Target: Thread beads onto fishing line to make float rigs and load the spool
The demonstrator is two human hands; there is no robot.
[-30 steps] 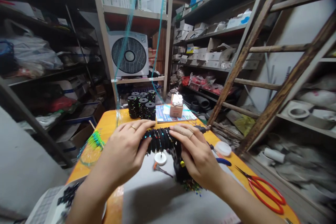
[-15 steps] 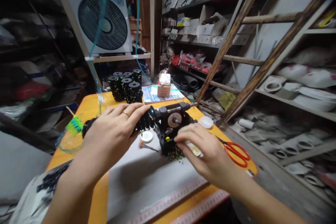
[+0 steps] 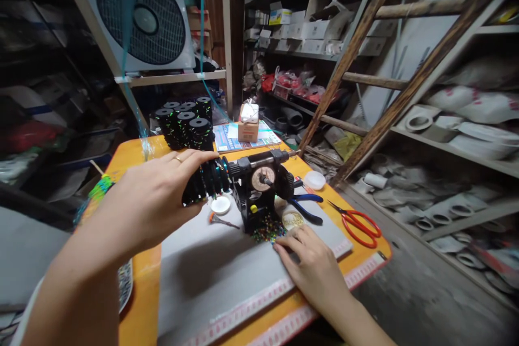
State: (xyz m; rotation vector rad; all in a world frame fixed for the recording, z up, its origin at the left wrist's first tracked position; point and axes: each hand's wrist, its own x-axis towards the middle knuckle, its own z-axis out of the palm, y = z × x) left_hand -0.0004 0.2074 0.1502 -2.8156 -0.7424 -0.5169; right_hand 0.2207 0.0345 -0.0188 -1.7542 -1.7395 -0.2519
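Note:
A black winding machine (image 3: 259, 189) with a round dial stands on a grey board (image 3: 227, 275). My left hand (image 3: 158, 200) is wrapped round the dark, beaded spool (image 3: 208, 178) on the machine's left side. In front of the machine lies a small heap of colourful beads (image 3: 268, 228). My right hand (image 3: 306, 254) has its fingertips at the near edge of the heap; whether they pinch a bead is too small to tell. A small white dish (image 3: 220, 205) and an orange-handled tool (image 3: 224, 220) lie between the spool and the board's middle.
Blue-handled pliers (image 3: 307, 208) and a round container of gold bits (image 3: 292, 219) lie right of the machine. Red scissors (image 3: 359, 227) rest at the table's right. Several black spools (image 3: 186, 124) and a small box (image 3: 248, 128) stand behind. A wooden ladder (image 3: 365, 86) leans at the right.
My right hand has moved down and nearer, from the machine's side to the beads, uncovering the pliers. My left hand stays on the spool, and the view has shifted slightly.

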